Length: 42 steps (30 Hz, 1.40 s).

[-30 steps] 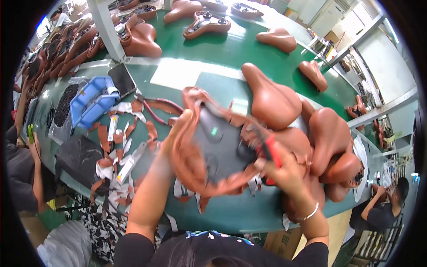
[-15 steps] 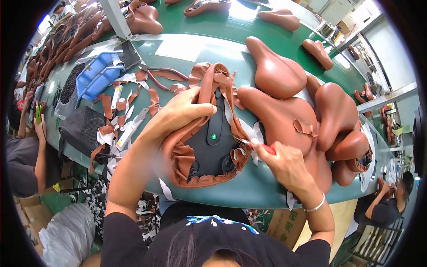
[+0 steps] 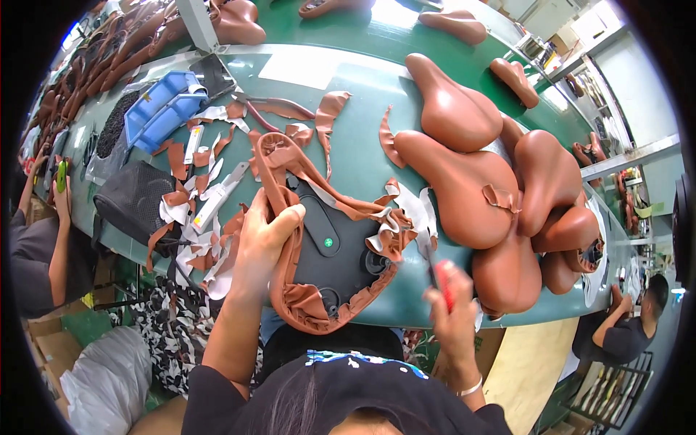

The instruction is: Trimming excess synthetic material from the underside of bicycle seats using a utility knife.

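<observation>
An upturned bicycle saddle rests near the table's front edge, its black underside facing up. Brown cover material folds in over its rim, pleated at the wide end and ragged on the right side. My left hand is closed around the saddle's left side, thumb over the folded edge. To the right of the saddle, my right hand grips a red-handled knife, slightly blurred. Its thin grey blade points away from me, apart from the saddle, beside a pale scrap.
Finished brown saddles are piled at the right. On the left lie brown and white scraps, a white utility knife, a black mesh pouch and a blue bin. Red-handled pliers lie behind. Co-workers sit at both sides.
My right hand has drawn the knife away from the saddle's edge, toward me. The saddle has come nearer and its nose has turned left. Brown strips now lie on the table beyond it.
</observation>
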Each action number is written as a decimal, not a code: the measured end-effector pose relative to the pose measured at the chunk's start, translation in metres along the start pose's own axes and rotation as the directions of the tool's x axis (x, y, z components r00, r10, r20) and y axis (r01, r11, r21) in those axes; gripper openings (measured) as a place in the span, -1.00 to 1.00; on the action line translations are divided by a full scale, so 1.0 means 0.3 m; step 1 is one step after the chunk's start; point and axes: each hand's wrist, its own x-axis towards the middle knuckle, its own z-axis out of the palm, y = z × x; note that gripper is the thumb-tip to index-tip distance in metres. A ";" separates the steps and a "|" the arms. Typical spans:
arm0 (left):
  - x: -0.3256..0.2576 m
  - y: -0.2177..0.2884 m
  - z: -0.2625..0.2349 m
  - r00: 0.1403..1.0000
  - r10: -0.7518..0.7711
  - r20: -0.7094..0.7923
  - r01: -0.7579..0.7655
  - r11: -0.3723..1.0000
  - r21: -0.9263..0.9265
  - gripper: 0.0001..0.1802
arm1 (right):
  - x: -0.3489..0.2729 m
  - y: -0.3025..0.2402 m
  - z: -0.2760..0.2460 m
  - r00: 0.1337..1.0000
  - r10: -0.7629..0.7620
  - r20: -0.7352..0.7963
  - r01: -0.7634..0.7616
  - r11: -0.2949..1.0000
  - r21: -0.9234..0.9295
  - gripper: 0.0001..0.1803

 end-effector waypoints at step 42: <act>0.133 0.103 -0.129 0.842 -0.190 0.506 0.031 0.952 0.305 -0.26 | 0.141 -0.043 -0.017 0.984 0.175 -0.025 -0.163 0.955 0.247 -0.49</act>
